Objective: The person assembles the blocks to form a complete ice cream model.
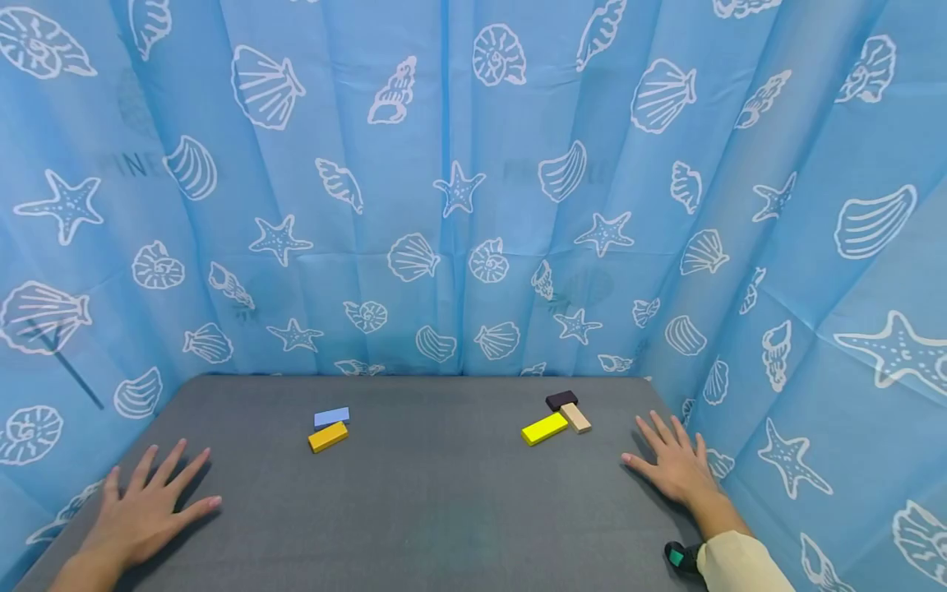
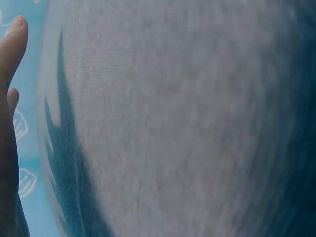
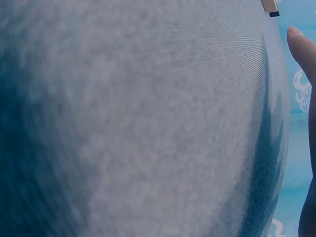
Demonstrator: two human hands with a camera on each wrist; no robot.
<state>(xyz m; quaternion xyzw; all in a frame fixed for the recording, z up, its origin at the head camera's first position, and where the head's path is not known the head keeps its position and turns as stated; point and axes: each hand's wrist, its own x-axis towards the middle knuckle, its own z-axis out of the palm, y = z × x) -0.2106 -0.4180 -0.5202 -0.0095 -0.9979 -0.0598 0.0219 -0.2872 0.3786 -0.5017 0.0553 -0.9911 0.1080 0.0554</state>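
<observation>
My left hand (image 1: 144, 514), fingers spread and straight, is over the left side of the grey table and holds nothing. Nearest to it are a blue block (image 1: 331, 418) and an orange block (image 1: 328, 437), the orange one close in front of the blue. On the right side my right hand (image 1: 676, 464) also has its fingers spread, with nothing in it. To its left lie a yellow block (image 1: 544, 429), a beige block (image 1: 575, 418) and a black block (image 1: 561, 400), grouped close together. In the right wrist view the beige block (image 3: 269, 5) shows at the top edge.
The grey table (image 1: 414, 493) stretches between the two hands. A blue curtain (image 1: 459, 230) with white shells and starfish hangs behind it and along both sides. A black band with a green-faced device (image 1: 679, 557) is at the right wrist, beside a cream sleeve (image 1: 740, 563).
</observation>
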